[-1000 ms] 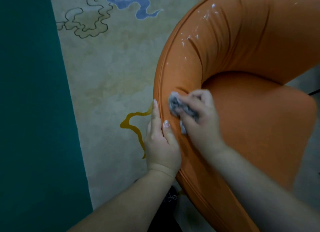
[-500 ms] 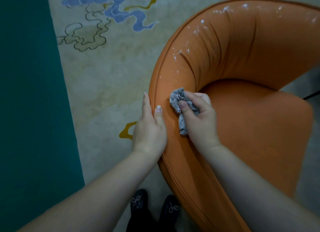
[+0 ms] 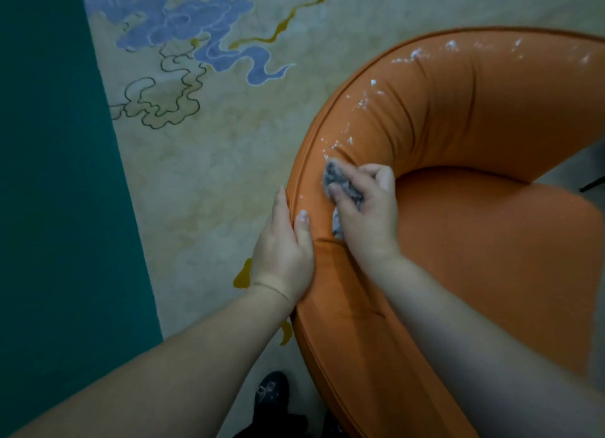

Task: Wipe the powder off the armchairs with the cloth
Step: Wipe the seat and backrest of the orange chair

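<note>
Two bare forearms, no sleeves in view. Left hand (image 3: 283, 247): no rings, no watch; thumbnail pale, glossy, trimmed short. Thin crease line across left wrist. Right hand (image 3: 366, 213): no rings or bands visible; nails mostly hidden. Black shoes (image 3: 271, 393) at bottom edge of view, small pale bow-like decoration on toe of left one; other shoe mostly cut off.

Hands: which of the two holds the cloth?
The right hand grips the crumpled grey cloth against the orange armchair; the left hand only rests flat on its outer rim.
</note>
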{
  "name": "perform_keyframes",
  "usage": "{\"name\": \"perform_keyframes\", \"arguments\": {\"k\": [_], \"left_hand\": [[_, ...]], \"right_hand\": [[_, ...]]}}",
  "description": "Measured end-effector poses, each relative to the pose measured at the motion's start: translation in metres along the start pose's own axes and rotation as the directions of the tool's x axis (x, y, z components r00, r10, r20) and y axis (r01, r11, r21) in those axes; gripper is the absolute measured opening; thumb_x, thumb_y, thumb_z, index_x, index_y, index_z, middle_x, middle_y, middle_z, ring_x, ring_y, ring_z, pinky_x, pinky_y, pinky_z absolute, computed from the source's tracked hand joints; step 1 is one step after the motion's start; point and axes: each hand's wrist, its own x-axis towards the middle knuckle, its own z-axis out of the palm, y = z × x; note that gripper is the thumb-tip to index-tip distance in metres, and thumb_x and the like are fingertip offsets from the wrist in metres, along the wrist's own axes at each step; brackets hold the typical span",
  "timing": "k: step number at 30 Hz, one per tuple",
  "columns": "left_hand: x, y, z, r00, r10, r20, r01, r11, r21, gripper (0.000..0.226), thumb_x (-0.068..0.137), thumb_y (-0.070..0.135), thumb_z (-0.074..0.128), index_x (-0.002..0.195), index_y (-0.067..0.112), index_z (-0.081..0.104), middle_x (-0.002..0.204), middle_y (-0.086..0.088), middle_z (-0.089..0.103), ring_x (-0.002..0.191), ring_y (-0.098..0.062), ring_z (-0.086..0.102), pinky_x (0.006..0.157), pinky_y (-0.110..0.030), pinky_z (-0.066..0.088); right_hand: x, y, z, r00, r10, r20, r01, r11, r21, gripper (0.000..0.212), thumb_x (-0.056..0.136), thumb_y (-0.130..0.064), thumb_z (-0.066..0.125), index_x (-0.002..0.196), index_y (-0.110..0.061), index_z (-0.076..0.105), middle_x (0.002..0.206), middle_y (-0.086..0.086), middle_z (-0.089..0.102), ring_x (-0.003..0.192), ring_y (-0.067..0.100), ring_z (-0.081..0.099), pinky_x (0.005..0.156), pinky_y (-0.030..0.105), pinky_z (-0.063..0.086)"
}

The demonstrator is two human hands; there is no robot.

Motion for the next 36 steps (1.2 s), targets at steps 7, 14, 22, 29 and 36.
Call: {"name": "perform_keyframes", "arguments": {"k": [7, 14, 22, 29, 36], "left_hand": [[-0.003, -0.003, 0.001, 1.0, -0.006, -0.019, 0.004, 0.992, -0.125, 0.064, 0.09, 0.036, 0.026, 0.15, 0.015, 0.025, 0.15, -0.008, 0.039, 0.135, -0.019, 0.039, 0.1, -0.008, 0.023], [-0.001, -0.01, 0.001, 0.999, 0.033, 0.022, -0.03, 0.988, -0.154, 0.062, 0.092, 0.033, 0.026, 0.151, 0.012, 0.024, 0.151, -0.006, 0.037, 0.135, -0.019, 0.039, 0.095, 0.001, 0.02], [-0.008, 0.006, -0.011, 0.972, 0.02, 0.236, 0.031, 0.977, -0.211, 0.056, 0.1, 0.024, 0.025, 0.147, -0.003, 0.01, 0.151, -0.019, 0.029, 0.111, 0.008, 0.056, 0.087, -0.014, 0.028], [-0.004, 0.004, -0.008, 0.995, -0.025, 0.094, 0.03, 0.998, -0.053, 0.058, 0.097, 0.038, 0.022, 0.153, 0.023, 0.014, 0.152, -0.001, 0.036, 0.129, -0.021, 0.045, 0.085, -0.019, 0.033], [0.033, 0.021, -0.014, 0.984, -0.073, 0.162, 0.063, 0.996, 0.067, 0.053, 0.102, 0.035, 0.026, 0.153, 0.022, 0.016, 0.15, -0.007, 0.04, 0.127, -0.032, 0.046, 0.094, -0.035, 0.038]], "right_hand": [[0.03, -0.005, 0.015, 0.994, -0.107, -0.02, 0.103, 0.986, -0.134, 0.032, 0.079, -0.013, 0.067, 0.11, -0.023, 0.072, 0.102, 0.0, 0.042, 0.099, 0.03, 0.051, 0.091, 0.045, 0.046], [-0.002, -0.015, 0.012, 0.969, -0.205, 0.137, 0.229, 0.954, -0.192, 0.026, 0.081, -0.019, 0.063, 0.105, -0.02, 0.074, 0.101, 0.003, 0.044, 0.094, 0.031, 0.052, 0.085, 0.045, 0.047], [0.018, -0.015, 0.024, 0.994, -0.101, -0.03, 0.092, 0.972, -0.215, 0.027, 0.078, -0.014, 0.067, 0.103, -0.021, 0.074, 0.101, 0.002, 0.043, 0.098, 0.027, 0.051, 0.09, 0.043, 0.046], [0.01, -0.019, 0.025, 0.993, -0.094, -0.077, 0.076, 0.974, -0.212, 0.029, 0.079, -0.01, 0.068, 0.106, -0.02, 0.073, 0.098, 0.005, 0.044, 0.094, 0.023, 0.052, 0.086, 0.031, 0.047], [0.046, -0.006, 0.031, 0.968, 0.036, -0.247, -0.056, 0.996, -0.073, 0.032, 0.081, -0.014, 0.066, 0.109, -0.027, 0.068, 0.098, -0.001, 0.043, 0.097, 0.015, 0.052, 0.093, 0.031, 0.046]]}}
